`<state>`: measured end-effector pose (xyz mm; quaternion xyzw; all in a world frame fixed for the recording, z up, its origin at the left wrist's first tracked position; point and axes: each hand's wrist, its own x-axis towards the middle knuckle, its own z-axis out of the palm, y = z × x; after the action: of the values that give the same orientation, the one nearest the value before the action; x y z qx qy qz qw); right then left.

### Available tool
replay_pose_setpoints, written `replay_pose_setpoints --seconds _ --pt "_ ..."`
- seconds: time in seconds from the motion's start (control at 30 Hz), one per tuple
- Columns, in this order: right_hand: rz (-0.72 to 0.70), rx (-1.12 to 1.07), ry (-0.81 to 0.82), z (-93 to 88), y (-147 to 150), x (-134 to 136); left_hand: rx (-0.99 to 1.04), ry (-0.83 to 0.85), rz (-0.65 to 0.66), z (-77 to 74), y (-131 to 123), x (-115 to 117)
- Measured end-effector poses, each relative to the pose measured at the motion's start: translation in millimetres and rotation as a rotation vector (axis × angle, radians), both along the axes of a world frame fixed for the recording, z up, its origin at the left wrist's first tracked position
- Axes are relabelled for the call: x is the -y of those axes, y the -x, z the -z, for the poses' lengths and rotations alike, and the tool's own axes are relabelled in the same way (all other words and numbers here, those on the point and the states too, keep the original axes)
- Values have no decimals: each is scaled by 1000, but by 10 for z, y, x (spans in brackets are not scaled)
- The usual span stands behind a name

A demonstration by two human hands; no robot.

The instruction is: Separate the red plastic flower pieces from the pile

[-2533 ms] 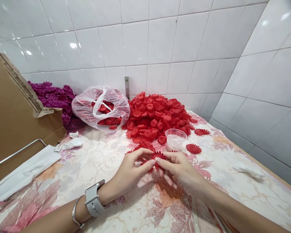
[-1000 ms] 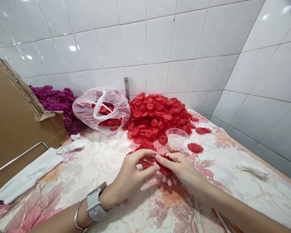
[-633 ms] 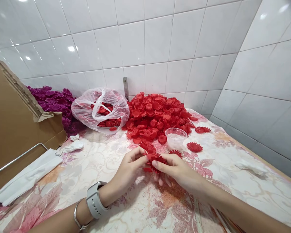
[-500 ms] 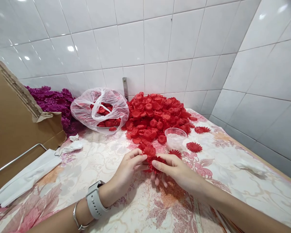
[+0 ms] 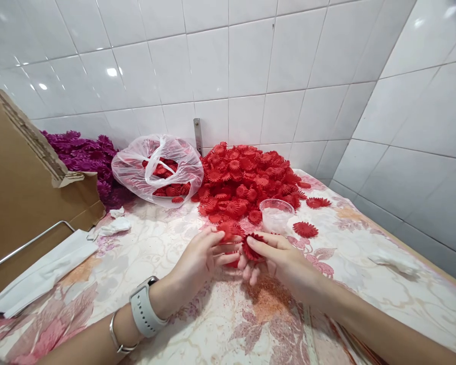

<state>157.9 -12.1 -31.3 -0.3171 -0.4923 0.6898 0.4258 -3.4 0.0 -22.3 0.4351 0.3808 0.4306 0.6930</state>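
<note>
My right hand (image 5: 279,253) pinches a dark red artificial flower head (image 5: 253,247) with a toothed edge, thumb on top and fingers curled beneath it. Close on its left, my left hand (image 5: 203,256) has its thumb against a second red flower head (image 5: 230,230), smeared by motion, with the other fingers reaching toward my right hand. More red shows below the left fingers, partly hidden by them. Just beyond my hands rises a big heap of red flower heads (image 5: 247,177). A clear plastic cup (image 5: 276,218) with whitish contents stands at the heap's front right.
A white plastic bag (image 5: 127,172) holding red flower heads sits left of the heap. Purple flowers (image 5: 87,162) lie behind a cardboard box (image 5: 26,192) at the left. Loose red flowers (image 5: 305,229) lie to the right on the floral tablecloth (image 5: 197,329). Tiled walls stand behind and right.
My hands have drawn slightly apart. The dark red flower head has come away with my right hand, and my left fingers have straightened. The view has shifted a little.
</note>
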Motion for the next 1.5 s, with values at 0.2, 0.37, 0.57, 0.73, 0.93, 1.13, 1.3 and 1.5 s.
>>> replay_pose_setpoints --seconds 0.2,0.37,0.57,0.73,0.93,1.13,1.3,1.5 --pt "26 17 58 30 8 -18 -486 -441 -241 16 31 5" --pt "26 78 69 37 -3 -9 -568 -573 -166 -13 31 12" --pt "-15 86 24 65 -4 -18 -584 -610 -52 -30 3 67" --pt "31 125 7 70 -5 -38 -656 -708 -32 -8 7 74" --pt "52 188 -8 23 12 -18 -532 -607 -15 22 11 39" --pt "90 227 23 7 11 -15 -361 -414 44 55 8 21" --pt "111 243 35 3 11 -5 -365 -427 44 52 11 18" --pt "212 352 -16 -17 1 41 -330 -321 80 38 3 57"
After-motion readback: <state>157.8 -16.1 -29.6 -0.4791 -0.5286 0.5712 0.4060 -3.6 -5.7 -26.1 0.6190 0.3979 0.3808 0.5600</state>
